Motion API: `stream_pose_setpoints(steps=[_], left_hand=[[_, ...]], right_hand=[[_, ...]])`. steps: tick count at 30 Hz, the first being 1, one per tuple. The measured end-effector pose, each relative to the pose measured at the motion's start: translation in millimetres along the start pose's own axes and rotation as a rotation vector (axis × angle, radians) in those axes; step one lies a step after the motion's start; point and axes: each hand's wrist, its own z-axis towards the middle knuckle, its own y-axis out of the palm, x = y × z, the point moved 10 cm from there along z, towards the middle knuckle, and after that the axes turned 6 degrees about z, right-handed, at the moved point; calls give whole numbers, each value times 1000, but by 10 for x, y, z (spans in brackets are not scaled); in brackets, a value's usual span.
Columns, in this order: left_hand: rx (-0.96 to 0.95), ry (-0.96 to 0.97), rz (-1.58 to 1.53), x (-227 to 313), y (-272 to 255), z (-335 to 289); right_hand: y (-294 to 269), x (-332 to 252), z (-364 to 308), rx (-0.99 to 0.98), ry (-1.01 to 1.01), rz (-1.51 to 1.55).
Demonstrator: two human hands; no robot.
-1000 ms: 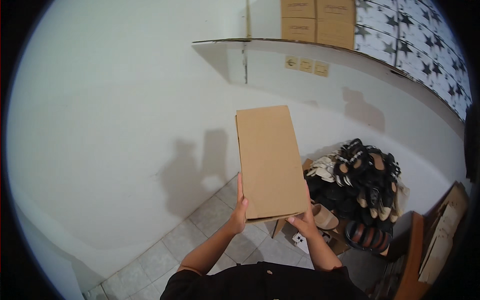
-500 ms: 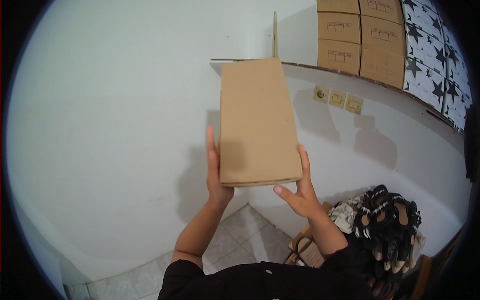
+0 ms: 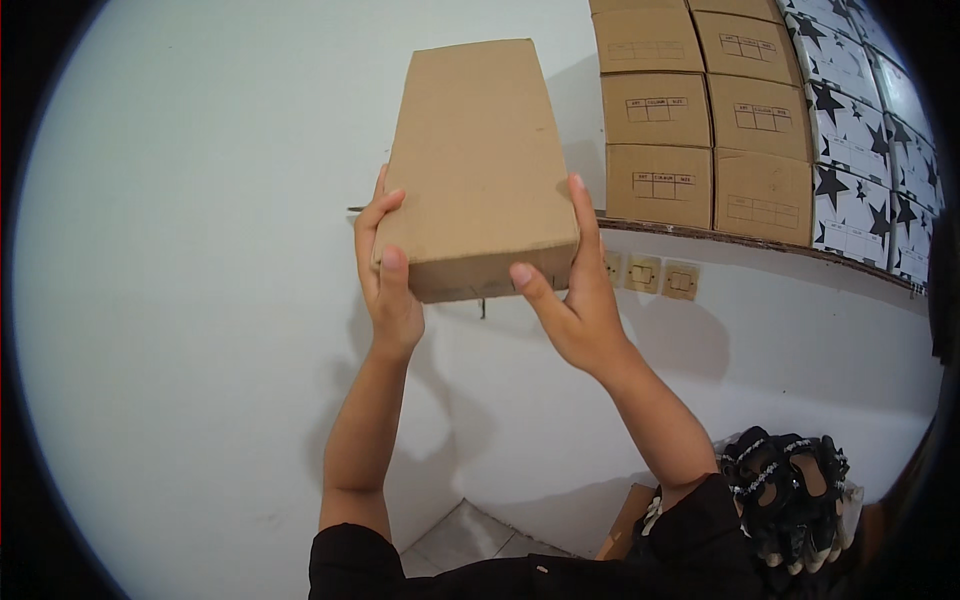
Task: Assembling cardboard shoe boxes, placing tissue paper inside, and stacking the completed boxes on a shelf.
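A closed brown cardboard box is held up in front of me, its short near end facing me and its long top stretching away. My left hand grips the near left corner, thumb on the short end and fingers along the side. At the near right corner my right hand is closed on it too, thumb against the short end and fingers up the long side. The box hides the left part of a wall shelf; its underside is out of sight.
Brown boxes stand stacked on the shelf, beside white boxes with black stars to the right. Switches sit on the wall below. Black shoes are heaped at lower right, near a cardboard box. Grey floor tiles show below.
Both hands have raised the box up and slightly left, to the shelf's height. Its near end has come into view, and my left fingers now wrap over its edge. My view has tilted upward.
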Motion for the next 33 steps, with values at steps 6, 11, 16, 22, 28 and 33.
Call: stream_pose_setpoints(steps=[6,11,16,22,28,33], left_hand=[[-46,-149,-124,-969,199,393],[-43,-321,-285,-1560,512,603],[-296,-163,-74,-1784,822,668],[-681,-197,427,-1977,1070,571],[-863,-173,509,-2376,1162,534],[-831,-114,409,-2310,1157,547]], right_hand=[[-154,321,387,132,-82,-326],[-106,281,595,161,-233,-930],[-27,564,701,-2,-228,-1292],[-71,766,701,-50,-162,-1427],[-103,1070,827,-185,134,-1498],[-147,1197,924,-380,436,-1525]])
